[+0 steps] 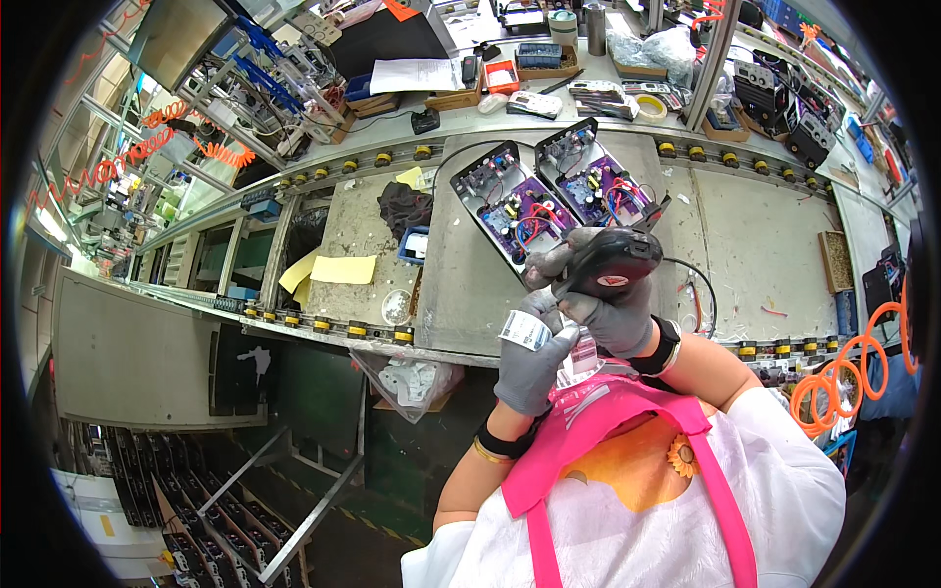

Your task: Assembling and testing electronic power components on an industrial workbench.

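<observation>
1. Plastic bag, clear and sagging, holds white pieces; above it, a blue bin holds something white.
2. Two black cases lie side by side, uncovered; purple boards and wires are already inside.
3. Left hand, gloved, grips white labels, off the cases.
4. Right hand bends beneath a black corded tool; I cannot tell its grip.
</observation>
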A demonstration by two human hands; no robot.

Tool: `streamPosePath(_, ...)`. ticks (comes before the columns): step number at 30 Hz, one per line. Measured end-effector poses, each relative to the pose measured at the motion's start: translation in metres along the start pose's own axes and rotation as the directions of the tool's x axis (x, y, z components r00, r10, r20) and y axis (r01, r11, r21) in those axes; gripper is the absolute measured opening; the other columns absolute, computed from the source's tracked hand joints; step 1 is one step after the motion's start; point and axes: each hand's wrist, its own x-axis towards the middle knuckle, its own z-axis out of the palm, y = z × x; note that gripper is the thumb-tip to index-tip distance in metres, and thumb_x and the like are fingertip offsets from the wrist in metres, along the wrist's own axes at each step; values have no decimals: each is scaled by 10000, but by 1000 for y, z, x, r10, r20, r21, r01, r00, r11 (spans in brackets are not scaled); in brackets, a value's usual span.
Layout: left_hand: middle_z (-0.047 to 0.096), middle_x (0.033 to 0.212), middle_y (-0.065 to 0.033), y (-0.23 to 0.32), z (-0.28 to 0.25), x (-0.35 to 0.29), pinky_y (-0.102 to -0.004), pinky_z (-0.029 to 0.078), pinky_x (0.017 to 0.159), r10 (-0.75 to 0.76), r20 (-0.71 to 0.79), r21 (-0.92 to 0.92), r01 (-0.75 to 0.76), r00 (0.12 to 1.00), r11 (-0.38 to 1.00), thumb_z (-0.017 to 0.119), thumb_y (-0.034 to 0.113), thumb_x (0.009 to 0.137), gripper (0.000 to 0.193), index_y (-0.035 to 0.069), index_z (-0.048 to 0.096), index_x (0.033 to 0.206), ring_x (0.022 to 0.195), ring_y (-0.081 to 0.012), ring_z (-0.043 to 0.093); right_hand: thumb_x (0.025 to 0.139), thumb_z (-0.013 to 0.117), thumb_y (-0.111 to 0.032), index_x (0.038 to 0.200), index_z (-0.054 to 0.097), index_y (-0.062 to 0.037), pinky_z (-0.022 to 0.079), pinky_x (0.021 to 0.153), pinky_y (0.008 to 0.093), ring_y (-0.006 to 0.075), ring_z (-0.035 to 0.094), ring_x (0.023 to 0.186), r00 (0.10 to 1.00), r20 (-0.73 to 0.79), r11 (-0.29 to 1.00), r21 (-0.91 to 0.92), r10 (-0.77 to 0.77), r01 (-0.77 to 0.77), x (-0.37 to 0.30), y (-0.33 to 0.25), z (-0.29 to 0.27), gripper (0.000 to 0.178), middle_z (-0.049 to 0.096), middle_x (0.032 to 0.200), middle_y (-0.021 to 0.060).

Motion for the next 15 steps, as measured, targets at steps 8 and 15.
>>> streamPosePath(8, 549, 1048, -95, -1, 0, 5, -254, 481, 792, 106, 24, -45, -105, 994, 993, 576, -32, 759, 507, -18, 424, 1243, 895, -134, 560, 787, 591, 77, 1270, 379, -32, 516, 809, 363, 242, 606, 973, 999, -25, 991, -131, 38, -41, 6, -8, 5, 539, 576, 1112, 161)
streamPosePath(15, 499, 1171, -106, 7, -13, -3, -276, 452, 877, 226, -138, -161, -247, 964, 956, 532, -69, 762, 514, -5, 417, 1259, 1026, -156, 527, 842, 520, 6, 1304, 369, -47, 479, 721, 279, 173, 576, 816, 948, -308, 827, -511, 77, -233, 18, -16, -16, 489, 574, 986, 131)
